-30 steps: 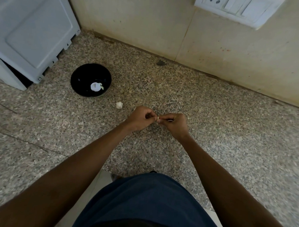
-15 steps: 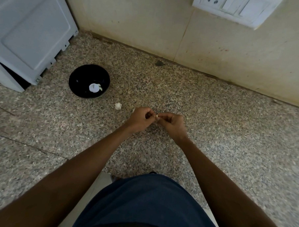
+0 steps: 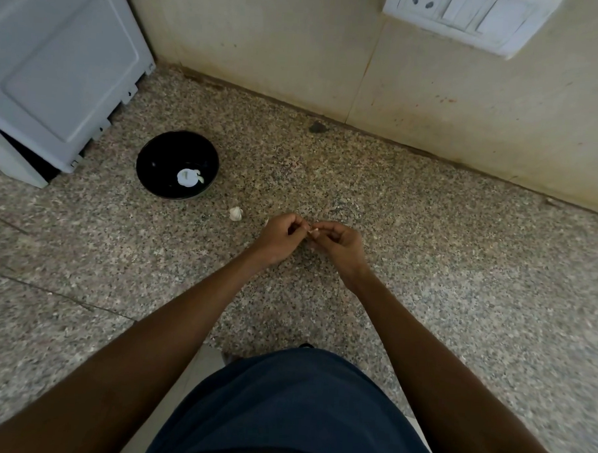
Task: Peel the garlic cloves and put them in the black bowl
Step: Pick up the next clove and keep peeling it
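— Garlic first: the round glossy black bowl (image 3: 150, 158) at left holds pale peeled pieces; a white unpeeled garlic piece (image 3: 235, 213) lies beside it.

— And the left hand (image 3: 280, 237) and right hand (image 3: 339, 243) pinch a small pale garlic clove (image 3: 314, 231) together; the person should peel gently, keeping hold.

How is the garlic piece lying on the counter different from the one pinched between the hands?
The small white garlic piece on the speckled counter lies untouched beside the round black bowl, fully visible. The pale garlic clove is pinched between the left hand and right hand, mostly hidden by fingers. Both are outside the bowl.
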